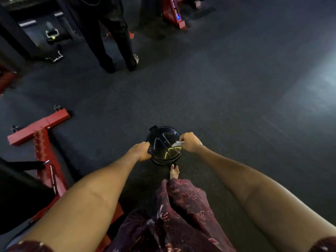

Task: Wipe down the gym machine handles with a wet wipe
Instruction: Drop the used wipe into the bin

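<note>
A round black bin with a glossy lid stands on the dark floor in front of me. My left hand grips the bin's left rim. My right hand is at the bin's right rim and pinches a small crumpled white wipe just over the lid. No machine handle is plainly in view.
A red machine frame lies on the floor at left, with black padding beside it. Another person's legs stand at the back, near a second red frame. My bare foot is just behind the bin.
</note>
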Available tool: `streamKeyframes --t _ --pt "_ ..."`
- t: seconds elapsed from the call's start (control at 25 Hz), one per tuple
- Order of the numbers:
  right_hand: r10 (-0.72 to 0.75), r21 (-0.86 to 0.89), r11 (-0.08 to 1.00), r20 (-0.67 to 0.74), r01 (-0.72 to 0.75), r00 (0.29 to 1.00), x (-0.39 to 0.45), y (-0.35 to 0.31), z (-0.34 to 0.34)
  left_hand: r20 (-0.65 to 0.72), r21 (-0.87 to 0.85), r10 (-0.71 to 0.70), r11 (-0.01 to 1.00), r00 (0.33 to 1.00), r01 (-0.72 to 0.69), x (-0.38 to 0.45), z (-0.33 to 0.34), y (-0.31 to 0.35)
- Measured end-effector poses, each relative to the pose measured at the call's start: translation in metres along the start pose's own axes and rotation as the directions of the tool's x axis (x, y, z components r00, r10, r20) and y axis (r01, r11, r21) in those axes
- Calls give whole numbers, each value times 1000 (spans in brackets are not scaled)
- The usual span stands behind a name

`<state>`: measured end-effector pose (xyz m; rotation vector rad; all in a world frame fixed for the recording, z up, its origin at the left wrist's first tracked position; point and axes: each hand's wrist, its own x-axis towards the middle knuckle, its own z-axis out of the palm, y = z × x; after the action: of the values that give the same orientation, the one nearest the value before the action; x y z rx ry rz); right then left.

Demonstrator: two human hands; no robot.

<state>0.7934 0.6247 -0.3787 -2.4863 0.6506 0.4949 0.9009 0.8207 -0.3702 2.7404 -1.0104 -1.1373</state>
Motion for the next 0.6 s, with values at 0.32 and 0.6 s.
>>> streamKeyframes --t 0.32,0.6 --pt "133 130 981 70 -141 989 76 49 -24 75 3 1 1000 997 -2 90 -43 21" --pt "262 187 945 63 -270 963 97 59 -9 163 -1 -36 999 986 37 116 -30 8"
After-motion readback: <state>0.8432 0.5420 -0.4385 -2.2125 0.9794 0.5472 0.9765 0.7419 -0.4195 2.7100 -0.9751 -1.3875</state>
